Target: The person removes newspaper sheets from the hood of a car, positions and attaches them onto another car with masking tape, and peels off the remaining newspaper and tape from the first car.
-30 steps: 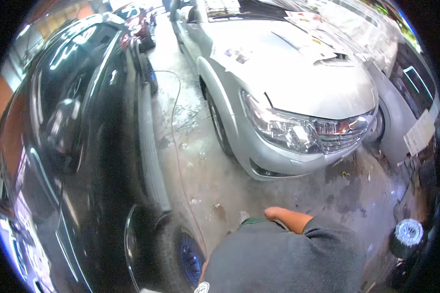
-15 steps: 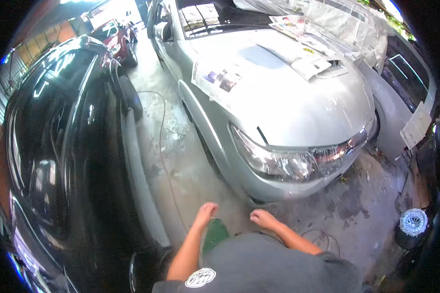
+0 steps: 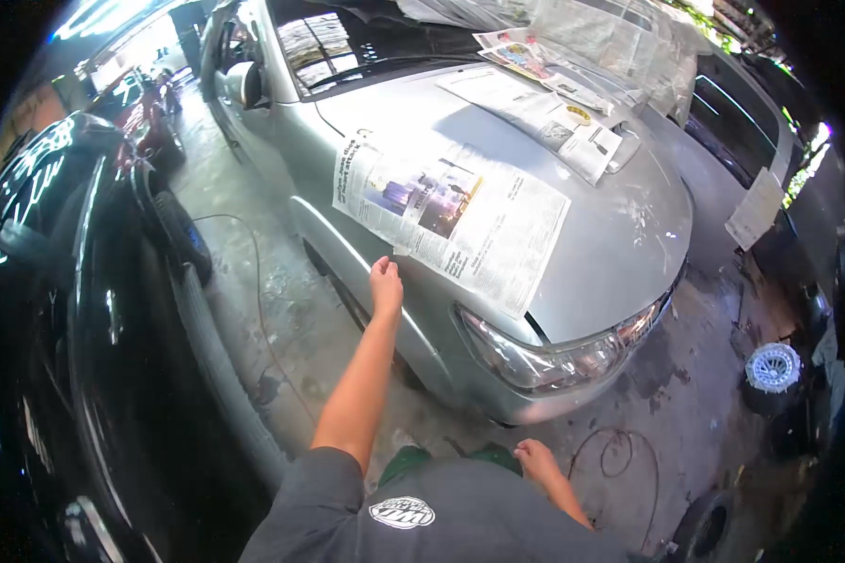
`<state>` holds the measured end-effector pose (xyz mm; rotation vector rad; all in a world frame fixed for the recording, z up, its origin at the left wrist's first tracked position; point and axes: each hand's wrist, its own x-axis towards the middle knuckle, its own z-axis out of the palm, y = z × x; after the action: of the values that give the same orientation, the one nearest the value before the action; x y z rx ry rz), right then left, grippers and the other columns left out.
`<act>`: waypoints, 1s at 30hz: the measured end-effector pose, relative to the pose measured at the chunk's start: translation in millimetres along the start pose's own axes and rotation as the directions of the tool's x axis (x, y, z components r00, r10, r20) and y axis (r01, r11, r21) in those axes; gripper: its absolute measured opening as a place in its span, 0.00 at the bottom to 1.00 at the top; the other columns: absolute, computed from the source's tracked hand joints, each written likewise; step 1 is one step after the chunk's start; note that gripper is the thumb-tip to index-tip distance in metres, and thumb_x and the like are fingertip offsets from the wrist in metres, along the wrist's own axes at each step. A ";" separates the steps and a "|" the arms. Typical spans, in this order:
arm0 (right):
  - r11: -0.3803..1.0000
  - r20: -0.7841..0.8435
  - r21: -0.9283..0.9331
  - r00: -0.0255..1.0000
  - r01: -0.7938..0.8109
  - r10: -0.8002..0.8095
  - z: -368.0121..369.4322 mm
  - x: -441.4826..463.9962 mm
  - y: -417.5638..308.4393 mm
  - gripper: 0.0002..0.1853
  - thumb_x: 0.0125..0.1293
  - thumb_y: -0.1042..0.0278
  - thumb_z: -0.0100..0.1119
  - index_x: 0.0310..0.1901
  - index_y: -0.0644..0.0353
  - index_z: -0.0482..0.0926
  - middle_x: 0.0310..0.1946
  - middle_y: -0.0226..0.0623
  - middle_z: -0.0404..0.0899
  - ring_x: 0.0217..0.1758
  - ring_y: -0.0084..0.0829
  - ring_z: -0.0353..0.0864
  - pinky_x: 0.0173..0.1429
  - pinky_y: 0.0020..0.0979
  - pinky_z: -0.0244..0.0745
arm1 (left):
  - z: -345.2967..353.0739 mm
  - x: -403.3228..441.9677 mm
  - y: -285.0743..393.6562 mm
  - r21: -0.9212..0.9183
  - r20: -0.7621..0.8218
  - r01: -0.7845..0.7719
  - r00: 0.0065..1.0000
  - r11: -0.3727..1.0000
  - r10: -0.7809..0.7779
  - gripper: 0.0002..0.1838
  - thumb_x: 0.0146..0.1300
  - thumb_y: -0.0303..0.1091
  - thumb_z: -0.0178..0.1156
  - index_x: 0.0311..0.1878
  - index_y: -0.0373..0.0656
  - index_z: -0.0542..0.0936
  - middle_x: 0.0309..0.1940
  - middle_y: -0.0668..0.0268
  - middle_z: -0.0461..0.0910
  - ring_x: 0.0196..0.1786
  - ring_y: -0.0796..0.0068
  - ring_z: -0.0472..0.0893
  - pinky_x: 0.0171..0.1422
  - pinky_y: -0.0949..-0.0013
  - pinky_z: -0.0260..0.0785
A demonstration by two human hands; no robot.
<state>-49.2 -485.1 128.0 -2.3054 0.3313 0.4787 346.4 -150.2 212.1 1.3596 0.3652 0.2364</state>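
My left hand (image 3: pixel 385 286) reaches out over the front fender of a silver car (image 3: pixel 620 225), its fingers closed together just below the edge of a newspaper sheet (image 3: pixel 498 225). Whether the fingertips touch the paper or hold something small, I cannot make out. That sheet lies spread over the hood's near side, above the headlight (image 3: pixel 526 357). Low in front of my body is my right hand (image 3: pixel 537 460), fingers curled in a pinch; anything inside them is too small to name.
More newspaper (image 3: pixel 563 131) lies farther across the hood, and plastic sheeting (image 3: pixel 591 47) drapes a vehicle behind. A black car (image 3: pixel 94 328) stands close on my left. A thin hose (image 3: pixel 261 310) runs along the floor between the cars. At right are a wheel (image 3: pixel 773 368) and a coiled line (image 3: pixel 620 455).
My left arm has stretched forward to the newspaper's edge. My right hand has come down nearer my body. The view has shifted, with the silver car's hood and paper showing more clearly.
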 end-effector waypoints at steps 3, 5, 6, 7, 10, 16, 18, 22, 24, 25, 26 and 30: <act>0.997 -0.052 0.057 0.998 -0.044 0.047 12.7 -19.0 -14.9 0.17 0.68 0.58 0.64 0.49 0.64 0.83 0.47 0.49 0.85 0.53 0.50 0.84 0.58 0.43 0.78 | 5.0 18.7 -33.6 0.135 -0.001 -0.107 0.994 0.985 0.108 0.23 0.72 0.30 0.56 0.67 0.29 0.75 0.61 0.51 0.77 0.60 0.58 0.78 0.69 0.61 0.69; 0.996 0.003 0.001 0.996 -0.087 0.087 29.3 -20.8 -2.1 0.17 0.68 0.58 0.64 0.49 0.63 0.84 0.47 0.49 0.85 0.53 0.50 0.84 0.58 0.43 0.77 | 12.3 15.9 -36.4 0.156 -0.027 -0.110 0.993 0.982 0.115 0.22 0.69 0.28 0.56 0.64 0.29 0.78 0.63 0.48 0.73 0.65 0.55 0.75 0.73 0.59 0.66; 0.994 0.034 -0.030 0.994 -0.102 0.103 33.5 -18.4 3.6 0.16 0.68 0.59 0.64 0.49 0.63 0.84 0.47 0.49 0.85 0.53 0.50 0.84 0.58 0.43 0.77 | 15.9 16.7 -36.4 0.144 -0.029 -0.123 0.991 0.982 0.128 0.22 0.69 0.28 0.56 0.64 0.29 0.78 0.63 0.48 0.74 0.65 0.55 0.75 0.73 0.59 0.66; 0.998 0.048 0.022 0.997 -0.063 0.062 35.4 -14.4 11.5 0.16 0.68 0.59 0.64 0.49 0.63 0.84 0.48 0.49 0.85 0.54 0.50 0.84 0.58 0.43 0.77 | 15.9 17.3 -36.0 0.135 -0.038 -0.136 0.989 0.981 0.142 0.22 0.69 0.28 0.56 0.64 0.30 0.78 0.62 0.49 0.74 0.65 0.55 0.75 0.73 0.59 0.66; 0.994 0.096 0.107 0.995 0.024 -0.034 28.7 0.2 24.4 0.16 0.69 0.60 0.63 0.50 0.63 0.84 0.49 0.50 0.85 0.55 0.51 0.83 0.59 0.43 0.77 | 11.4 23.8 -39.3 0.153 -0.060 -0.202 0.975 0.967 0.213 0.21 0.70 0.29 0.58 0.62 0.30 0.79 0.60 0.49 0.76 0.62 0.56 0.78 0.71 0.59 0.69; 0.998 0.015 0.047 0.999 0.050 -0.051 -22.0 34.5 -16.0 0.16 0.69 0.61 0.63 0.50 0.65 0.83 0.49 0.52 0.84 0.54 0.53 0.83 0.59 0.44 0.77 | 16.1 18.4 -3.9 0.077 -0.151 -0.105 0.982 0.991 0.116 0.12 0.71 0.33 0.62 0.48 0.33 0.84 0.39 0.64 0.84 0.42 0.72 0.81 0.50 0.69 0.73; 0.995 0.002 0.055 0.997 0.082 -0.083 -34.5 40.5 -25.8 0.16 0.69 0.60 0.62 0.50 0.65 0.83 0.49 0.52 0.84 0.54 0.52 0.83 0.59 0.44 0.77 | 17.4 22.1 -2.1 0.033 -0.183 -0.067 0.980 0.997 0.072 0.09 0.70 0.33 0.64 0.45 0.35 0.83 0.35 0.67 0.83 0.36 0.76 0.78 0.41 0.71 0.70; 0.986 -0.023 0.096 0.990 0.139 -0.138 -46.4 47.5 -36.2 0.17 0.70 0.60 0.62 0.51 0.65 0.83 0.51 0.50 0.84 0.54 0.51 0.83 0.60 0.43 0.77 | 20.1 32.0 -6.1 0.050 -0.209 -0.043 0.976 0.998 0.053 0.08 0.70 0.33 0.61 0.44 0.37 0.82 0.33 0.68 0.81 0.34 0.77 0.77 0.39 0.71 0.69; 0.979 -0.026 0.132 0.988 0.153 -0.151 -55.2 43.5 -44.2 0.18 0.71 0.59 0.61 0.53 0.64 0.83 0.51 0.49 0.83 0.54 0.51 0.83 0.60 0.43 0.77 | 21.5 32.1 -7.0 0.042 -0.196 -0.040 0.980 0.998 0.048 0.09 0.71 0.34 0.58 0.45 0.38 0.79 0.35 0.67 0.80 0.35 0.76 0.77 0.39 0.70 0.70; 0.974 -0.020 0.153 0.986 0.166 -0.165 -57.3 43.0 -46.8 0.18 0.71 0.59 0.61 0.54 0.64 0.82 0.52 0.49 0.83 0.54 0.51 0.83 0.60 0.43 0.77 | 19.2 33.2 -4.5 0.016 -0.170 -0.028 0.985 0.999 0.030 0.10 0.71 0.35 0.56 0.46 0.39 0.78 0.36 0.67 0.80 0.36 0.75 0.77 0.40 0.69 0.71; 0.968 -0.017 0.174 0.984 0.179 -0.179 -59.9 42.1 -51.0 0.19 0.71 0.58 0.61 0.55 0.64 0.82 0.52 0.49 0.83 0.54 0.50 0.84 0.60 0.43 0.77 | 21.7 32.3 -1.5 -0.011 -0.141 -0.014 0.990 1.000 0.012 0.10 0.72 0.36 0.54 0.47 0.40 0.76 0.37 0.66 0.79 0.37 0.74 0.78 0.41 0.68 0.72; 0.936 -0.084 0.289 0.979 0.202 -0.186 -94.8 30.8 -95.2 0.18 0.72 0.60 0.62 0.55 0.64 0.82 0.51 0.47 0.83 0.53 0.43 0.84 0.58 0.38 0.77 | 31.7 -2.8 53.7 -0.228 -0.117 -0.053 0.993 0.972 0.026 0.11 0.73 0.38 0.50 0.52 0.45 0.70 0.43 0.66 0.77 0.42 0.71 0.78 0.44 0.63 0.75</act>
<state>36.6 -490.5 235.8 -2.0334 0.1840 0.2466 358.6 -169.3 270.2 1.1273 0.3933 0.3791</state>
